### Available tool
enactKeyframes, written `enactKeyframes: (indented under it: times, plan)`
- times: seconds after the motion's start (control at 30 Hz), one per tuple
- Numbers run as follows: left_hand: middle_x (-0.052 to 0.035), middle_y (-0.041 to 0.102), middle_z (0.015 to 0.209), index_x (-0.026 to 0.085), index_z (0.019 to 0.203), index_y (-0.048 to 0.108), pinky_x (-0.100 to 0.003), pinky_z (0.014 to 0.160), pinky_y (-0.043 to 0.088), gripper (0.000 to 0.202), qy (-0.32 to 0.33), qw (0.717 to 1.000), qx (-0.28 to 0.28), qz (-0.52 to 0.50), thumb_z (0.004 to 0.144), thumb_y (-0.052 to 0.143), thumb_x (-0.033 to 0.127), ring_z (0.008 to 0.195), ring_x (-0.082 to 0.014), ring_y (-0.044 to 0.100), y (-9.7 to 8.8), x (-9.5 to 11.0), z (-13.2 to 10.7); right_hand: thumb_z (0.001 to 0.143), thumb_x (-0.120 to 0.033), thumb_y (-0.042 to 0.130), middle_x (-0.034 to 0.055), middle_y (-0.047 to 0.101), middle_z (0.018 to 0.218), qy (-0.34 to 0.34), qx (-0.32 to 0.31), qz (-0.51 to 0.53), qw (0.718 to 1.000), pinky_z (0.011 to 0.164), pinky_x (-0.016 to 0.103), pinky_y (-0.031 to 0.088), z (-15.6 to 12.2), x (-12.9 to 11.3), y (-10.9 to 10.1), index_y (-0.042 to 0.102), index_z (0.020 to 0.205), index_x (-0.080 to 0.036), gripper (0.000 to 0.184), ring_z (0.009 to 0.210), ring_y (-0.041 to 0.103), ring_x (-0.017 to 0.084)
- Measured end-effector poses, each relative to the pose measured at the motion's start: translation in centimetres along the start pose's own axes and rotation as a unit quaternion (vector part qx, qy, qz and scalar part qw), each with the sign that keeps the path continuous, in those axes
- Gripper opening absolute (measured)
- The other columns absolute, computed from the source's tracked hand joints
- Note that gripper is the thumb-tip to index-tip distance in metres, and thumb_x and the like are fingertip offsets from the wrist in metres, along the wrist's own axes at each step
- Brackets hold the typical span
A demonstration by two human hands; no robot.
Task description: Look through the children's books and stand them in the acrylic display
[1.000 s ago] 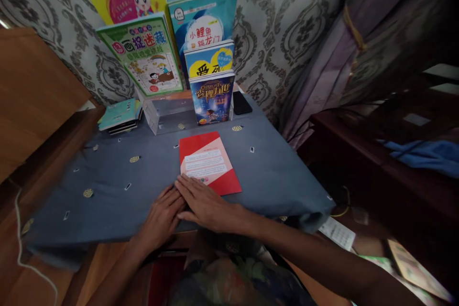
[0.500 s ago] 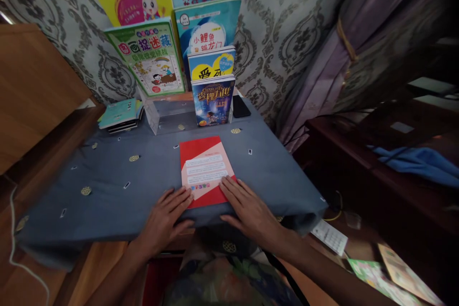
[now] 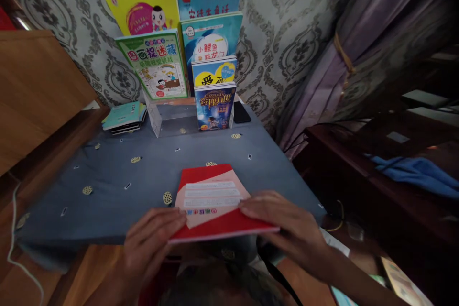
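Note:
A thin red book with a pink panel and printed text is tilted, its near edge raised off the table and pointing toward me. My left hand grips its near left corner, fingers on top and the thumb hidden beneath. At the near right corner my right hand holds it the same way, fingers over the cover and thumb under the edge. Beyond it a clear display rack carries several books, among them a green picture book and a dark blue book.
A small stack of books lies left of the rack, and a black phone lies to its right. A grey-blue cloth covers the table. A dark red cabinet with a blue cloth stands at the right.
Both hands lay flat on the red book on the table; now they grip its near corners. The book has come toward me and its near edge has lifted.

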State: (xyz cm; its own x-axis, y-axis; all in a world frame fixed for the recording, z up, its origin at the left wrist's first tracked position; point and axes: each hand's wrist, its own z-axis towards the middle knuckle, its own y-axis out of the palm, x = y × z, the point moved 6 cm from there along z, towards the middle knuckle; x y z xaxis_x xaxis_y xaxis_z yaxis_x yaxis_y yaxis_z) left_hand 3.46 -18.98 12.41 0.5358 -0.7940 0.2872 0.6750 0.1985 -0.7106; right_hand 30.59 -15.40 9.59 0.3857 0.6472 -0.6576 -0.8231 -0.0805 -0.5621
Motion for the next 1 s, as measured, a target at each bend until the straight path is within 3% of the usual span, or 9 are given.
enactKeyframes:
  times: [0.1,0.2,0.33,0.4,0.53,0.7,0.83,0.93,1.0]
  plan:
    - [-0.0045,0.075,0.103,0.028,0.121,0.067,-0.033,0.081,0.058,0.028,-0.095,0.989,0.091,-0.066,0.098,0.052,0.023,0.092,-0.0196,0.071,-0.4,-2.8,3.3,0.092,-0.049,0.060,0.0058,0.078,0.102,0.082,0.081,0.042,0.992,0.088,0.046,0.058,3.9,2.7,-0.8,0.075,0.111,-0.032,0.030,0.097,0.072,0.029]
    - [-0.0032,0.073,0.092,0.021,0.104,0.069,-0.027,0.074,0.056,0.022,-0.209,0.959,0.148,-0.123,0.098,0.052,0.033,0.080,-0.0161,0.068,1.8,-7.1,5.0,0.094,-0.049,0.054,0.0048,0.077,0.101,0.121,0.119,0.069,0.983,0.088,0.044,0.058,6.7,6.2,0.8,0.073,0.111,-0.026,0.034,0.097,0.071,0.028]
    - [-0.0061,0.072,0.099,0.017,0.108,0.064,-0.030,0.077,0.056,0.034,-0.275,0.930,0.116,-0.215,0.098,0.047,0.044,0.087,-0.0185,0.066,6.3,-12.0,5.8,0.096,-0.043,0.048,0.0052,0.076,0.106,0.132,0.099,0.061,0.984,0.091,0.043,0.056,8.3,9.7,3.4,0.069,0.112,-0.023,0.034,0.103,0.069,0.027]
    - [-0.0076,0.071,0.104,0.016,0.111,0.063,-0.032,0.080,0.055,0.037,-0.287,0.927,0.101,-0.218,0.098,0.044,0.045,0.093,-0.0201,0.066,7.4,-13.6,5.8,0.096,-0.041,0.046,0.0062,0.076,0.102,0.144,0.087,0.042,0.985,0.089,0.042,0.056,8.6,10.7,3.9,0.068,0.109,-0.022,0.032,0.101,0.070,0.027]
    - [-0.0071,0.070,0.104,0.017,0.110,0.059,-0.031,0.078,0.054,0.035,-0.305,0.927,0.106,-0.191,0.098,0.044,0.046,0.092,-0.0201,0.065,7.1,-15.4,5.9,0.094,-0.038,0.048,0.0061,0.076,0.096,0.148,0.069,0.040,0.986,0.083,0.041,0.057,9.6,11.2,4.3,0.066,0.104,-0.022,0.026,0.091,0.071,0.026]
    - [-0.0037,0.070,0.095,0.020,0.118,0.051,-0.027,0.065,0.053,0.036,-0.345,0.899,0.111,-0.246,0.095,0.047,0.048,0.073,-0.0155,0.065,6.5,-17.2,5.0,0.092,-0.039,0.052,0.0036,0.075,0.082,0.160,0.071,0.092,0.980,0.063,0.032,0.056,10.5,10.8,5.6,0.059,0.119,-0.020,0.033,0.072,0.070,0.022]
    - [0.0006,0.066,0.076,0.018,0.124,0.045,-0.025,0.052,0.046,0.041,-0.409,0.885,0.030,-0.221,0.094,0.047,0.046,0.052,-0.0134,0.057,7.0,-19.0,3.3,0.091,-0.035,0.053,0.0007,0.072,0.073,0.191,0.028,0.069,0.979,0.058,0.028,0.050,10.7,11.2,6.7,0.059,0.121,-0.017,0.036,0.064,0.066,0.019]
    - [-0.0016,0.067,0.074,0.016,0.128,0.048,-0.029,0.063,0.048,0.038,-0.415,0.905,-0.087,-0.020,0.094,0.046,0.034,0.065,-0.0192,0.064,6.7,-19.4,2.9,0.088,-0.030,0.058,-0.0013,0.068,0.065,0.214,-0.023,-0.015,0.976,0.060,0.027,0.045,10.9,11.8,7.2,0.066,0.112,-0.015,0.030,0.060,0.061,0.016]
    - [-0.0059,0.070,0.083,0.018,0.129,0.051,-0.032,0.072,0.049,0.036,-0.404,0.893,-0.166,0.109,0.096,0.045,0.030,0.081,-0.0237,0.068,6.6,-19.0,3.2,0.087,-0.028,0.059,-0.0016,0.066,0.065,0.219,-0.048,-0.057,0.973,0.061,0.026,0.043,11.0,11.9,7.4,0.068,0.110,-0.015,0.028,0.060,0.058,0.015]
